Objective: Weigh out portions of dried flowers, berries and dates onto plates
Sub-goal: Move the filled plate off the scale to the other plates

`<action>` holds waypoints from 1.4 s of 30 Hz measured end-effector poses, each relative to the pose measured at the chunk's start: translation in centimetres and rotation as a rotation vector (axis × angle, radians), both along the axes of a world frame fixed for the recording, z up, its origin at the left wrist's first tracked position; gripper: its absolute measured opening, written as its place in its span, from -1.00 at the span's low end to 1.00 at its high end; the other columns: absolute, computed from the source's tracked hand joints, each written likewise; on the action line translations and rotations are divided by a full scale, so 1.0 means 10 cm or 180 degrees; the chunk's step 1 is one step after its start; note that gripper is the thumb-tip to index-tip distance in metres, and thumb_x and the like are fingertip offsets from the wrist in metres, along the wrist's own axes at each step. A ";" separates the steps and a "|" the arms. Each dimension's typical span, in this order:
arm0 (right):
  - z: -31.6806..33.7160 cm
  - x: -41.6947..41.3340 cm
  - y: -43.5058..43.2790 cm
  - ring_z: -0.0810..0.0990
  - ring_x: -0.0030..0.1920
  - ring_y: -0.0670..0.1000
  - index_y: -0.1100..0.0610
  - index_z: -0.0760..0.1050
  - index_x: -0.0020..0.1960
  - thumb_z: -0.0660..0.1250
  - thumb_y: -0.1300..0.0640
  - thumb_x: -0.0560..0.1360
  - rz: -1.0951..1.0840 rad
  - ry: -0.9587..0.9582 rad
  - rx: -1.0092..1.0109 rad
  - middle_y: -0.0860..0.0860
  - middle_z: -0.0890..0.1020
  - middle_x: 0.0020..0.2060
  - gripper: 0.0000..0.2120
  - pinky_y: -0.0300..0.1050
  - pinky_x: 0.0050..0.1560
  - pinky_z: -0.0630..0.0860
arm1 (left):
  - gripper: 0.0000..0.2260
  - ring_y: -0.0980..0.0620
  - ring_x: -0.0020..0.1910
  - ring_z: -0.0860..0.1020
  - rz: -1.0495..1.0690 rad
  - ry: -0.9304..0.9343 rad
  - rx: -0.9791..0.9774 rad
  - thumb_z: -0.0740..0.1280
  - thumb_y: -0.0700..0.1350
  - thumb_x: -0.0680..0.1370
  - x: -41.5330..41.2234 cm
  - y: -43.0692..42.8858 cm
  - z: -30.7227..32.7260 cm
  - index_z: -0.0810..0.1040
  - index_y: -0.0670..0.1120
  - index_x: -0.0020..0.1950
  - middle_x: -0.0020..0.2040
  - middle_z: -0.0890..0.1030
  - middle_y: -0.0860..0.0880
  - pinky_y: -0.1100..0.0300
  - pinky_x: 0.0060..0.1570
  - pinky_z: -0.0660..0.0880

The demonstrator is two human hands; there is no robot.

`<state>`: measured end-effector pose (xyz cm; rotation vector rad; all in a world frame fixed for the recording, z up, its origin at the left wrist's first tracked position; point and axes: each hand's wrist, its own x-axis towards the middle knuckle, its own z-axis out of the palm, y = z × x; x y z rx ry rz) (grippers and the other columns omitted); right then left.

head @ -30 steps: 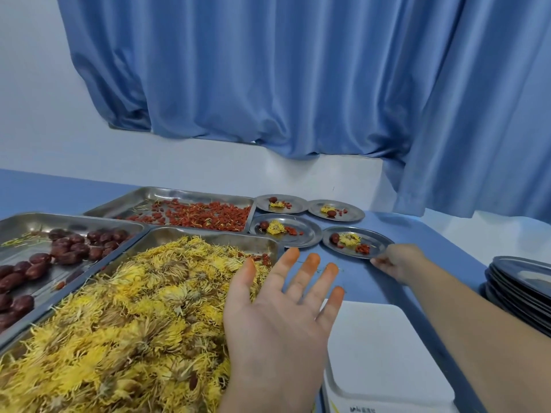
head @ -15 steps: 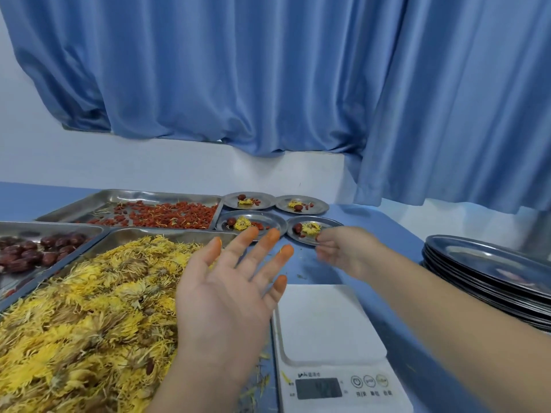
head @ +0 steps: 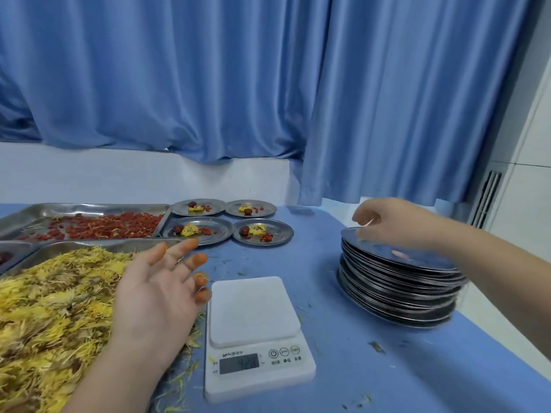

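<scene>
Four filled plates [head: 198, 230], three trays [head: 89, 207], one scale [head: 256, 338], one plate stack [head: 396, 281]

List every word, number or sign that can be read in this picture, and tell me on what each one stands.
On the scale, the brand mark: begins perhaps "BP", then Chinese characters; too blurred to read surely.
The display: dark digits, too blurred to read.
Under the three buttons: Chinese captions, too small to read.
The stack of plates, the trays and the curtain: no text visible.

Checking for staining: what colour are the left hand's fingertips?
Orange; the fingertips show best in the head view.
</scene>
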<state>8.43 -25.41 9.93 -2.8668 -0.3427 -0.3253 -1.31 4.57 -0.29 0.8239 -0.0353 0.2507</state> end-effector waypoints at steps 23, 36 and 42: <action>-0.06 -0.15 -0.37 0.57 -0.15 -0.15 -0.04 0.60 0.11 0.28 0.13 0.39 0.0403 -0.0088 -0.0745 -0.16 0.69 -0.17 -0.68 -0.30 -0.07 0.51 | -0.41 0.00 -0.34 0.46 -0.0138 -0.0004 0.0010 0.49 0.12 0.10 0.02 0.08 -0.01 0.59 -0.09 0.07 -0.22 0.58 -0.04 0.09 -0.23 0.30; 0.02 -0.18 -0.44 0.56 -0.04 0.04 -0.08 0.49 0.04 0.13 0.12 0.44 0.0277 -0.1194 -0.1696 -0.11 0.56 -0.09 -0.75 -0.12 -0.24 0.43 | -0.41 0.01 -0.42 0.49 -0.0159 -0.0016 -0.0211 0.50 0.08 0.06 0.02 0.12 -0.01 0.56 -0.08 0.05 -0.28 0.53 -0.01 0.17 -0.46 0.44; 0.03 -0.28 -0.34 0.42 -0.31 0.07 0.05 0.41 -0.08 0.19 0.12 0.50 0.0198 -0.1927 -0.2225 -0.06 0.37 -0.25 -0.96 -0.14 -0.47 0.10 | -0.41 0.01 -0.34 0.45 -0.0138 -0.0001 -0.0152 0.50 0.08 0.06 0.04 0.12 -0.03 0.56 -0.08 0.06 -0.27 0.53 -0.01 0.15 -0.35 0.41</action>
